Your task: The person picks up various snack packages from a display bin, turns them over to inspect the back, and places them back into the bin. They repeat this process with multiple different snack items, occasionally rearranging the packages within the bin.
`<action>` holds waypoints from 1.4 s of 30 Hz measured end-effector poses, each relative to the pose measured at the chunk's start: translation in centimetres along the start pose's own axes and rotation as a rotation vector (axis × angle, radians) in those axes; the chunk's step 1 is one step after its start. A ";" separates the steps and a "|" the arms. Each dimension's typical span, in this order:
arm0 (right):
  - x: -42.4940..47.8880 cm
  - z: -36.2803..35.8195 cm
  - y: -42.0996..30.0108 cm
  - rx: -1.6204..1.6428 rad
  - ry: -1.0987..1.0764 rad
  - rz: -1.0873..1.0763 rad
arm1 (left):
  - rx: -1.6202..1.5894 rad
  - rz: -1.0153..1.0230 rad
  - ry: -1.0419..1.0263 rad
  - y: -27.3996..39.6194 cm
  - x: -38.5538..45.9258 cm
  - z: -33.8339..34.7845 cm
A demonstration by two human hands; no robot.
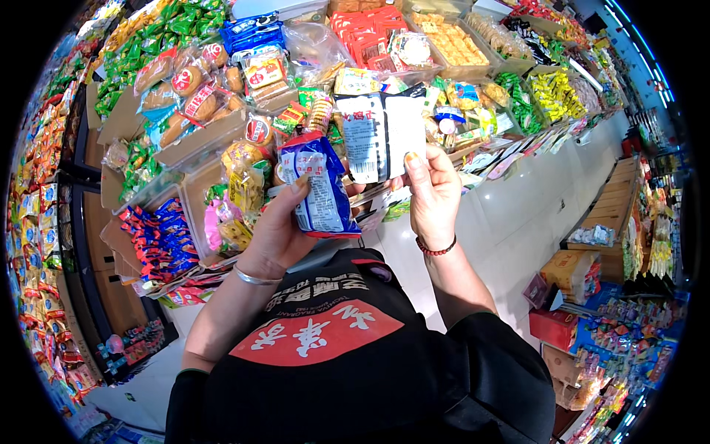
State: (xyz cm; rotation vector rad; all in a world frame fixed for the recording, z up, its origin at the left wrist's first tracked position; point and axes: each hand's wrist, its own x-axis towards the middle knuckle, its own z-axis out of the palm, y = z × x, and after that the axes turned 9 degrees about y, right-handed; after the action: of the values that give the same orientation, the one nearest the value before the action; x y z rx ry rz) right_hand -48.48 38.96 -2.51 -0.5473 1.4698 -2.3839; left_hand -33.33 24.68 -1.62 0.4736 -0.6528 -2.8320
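My left hand [285, 225] grips a blue snack packet [316, 186] with a pale printed panel, its thumb pressed on the front. To the right of that, my right hand [435, 191] pinches the lower right corner of a white and black packet [383, 136], which bears small print and a barcode. Both packets are held up over the display of packaged snacks, close beside each other. Behind and left of the blue packet sits a clear container [191, 191] of mixed wrapped snacks, including a yellow packet [246, 186].
Red packets [369, 36], bagged bread rolls [188, 80] and a tub of golden crackers [452, 41] fill the display ahead. Blue and red wrapped sticks [161, 236] lie at left. Pale tiled floor [516, 216] runs along the right, towards a wooden slatted stand [604, 202].
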 end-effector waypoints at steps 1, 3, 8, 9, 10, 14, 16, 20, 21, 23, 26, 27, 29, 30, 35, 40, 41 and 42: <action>-0.1 0.0 0.0 0.006 -0.005 -0.005 | 0.003 0.000 -0.003 0.0 -0.1 -0.1; -0.3 0.2 -0.3 0.035 -0.006 -0.008 | -0.001 -0.002 -0.011 0.0 -0.2 -0.2; -0.8 -0.1 -0.5 -0.006 -0.029 -0.052 | 0.067 -0.024 -0.025 0.0 -0.6 -0.2; -1.0 -0.2 -0.7 -0.013 -0.033 -0.057 | 0.059 -0.019 -0.022 -0.1 -0.7 -0.1; -1.1 -0.2 -0.8 -0.021 -0.036 -0.063 | 0.052 -0.016 -0.018 -0.2 -0.7 -0.1; -1.4 0.0 -1.1 0.020 -0.018 -0.034 | -0.042 -0.043 -0.040 -0.5 -0.5 -0.4; -1.5 0.1 -1.5 0.020 -0.020 -0.022 | -0.066 -0.047 -0.047 -0.5 -0.4 -0.6; -1.8 -0.4 -1.5 -0.016 -0.011 -0.018 | -0.105 -0.045 -0.034 -0.6 -0.5 -0.1; -1.8 -0.5 -1.6 -0.005 -0.010 -0.014 | -0.113 -0.044 -0.039 -0.7 -0.4 -0.1; -1.9 -0.5 -1.7 0.004 -0.008 -0.009 | -0.119 -0.042 -0.053 -0.8 -0.5 0.0; -2.1 -0.2 -2.0 0.015 -0.007 0.001 | -0.113 -0.049 -0.061 -0.9 -0.5 0.0; -2.1 -0.2 -2.1 0.029 -0.010 0.011 | -0.109 -0.052 -0.062 -0.9 -0.5 0.0; -2.1 -0.3 -2.1 0.030 -0.017 0.023 | -0.112 -0.052 -0.072 -0.9 -0.4 0.0; -2.1 -0.5 -1.9 0.017 -0.021 0.026 | -0.113 -0.050 -0.076 -0.9 -0.4 0.0; -1.9 -0.6 -1.7 0.013 -0.030 0.020 | -0.086 -0.024 -0.072 -0.7 -0.2 -0.1; -1.5 -0.1 -2.0 0.030 -0.033 0.005 | -0.062 0.025 0.018 -0.5 0.3 -0.6; -1.4 -0.1 -2.0 0.034 -0.036 0.002 | -0.059 0.038 0.052 -0.6 0.4 -0.7; -1.3 0.0 -2.1 0.038 -0.039 -0.003 | -0.057 0.050 0.084 -0.6 0.5 -0.7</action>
State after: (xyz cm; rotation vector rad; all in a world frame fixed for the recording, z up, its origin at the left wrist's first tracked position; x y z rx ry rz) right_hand -47.39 40.45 -0.87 -0.5836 1.4054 -2.3852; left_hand -33.61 24.77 -2.66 0.5554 -0.5588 -2.7583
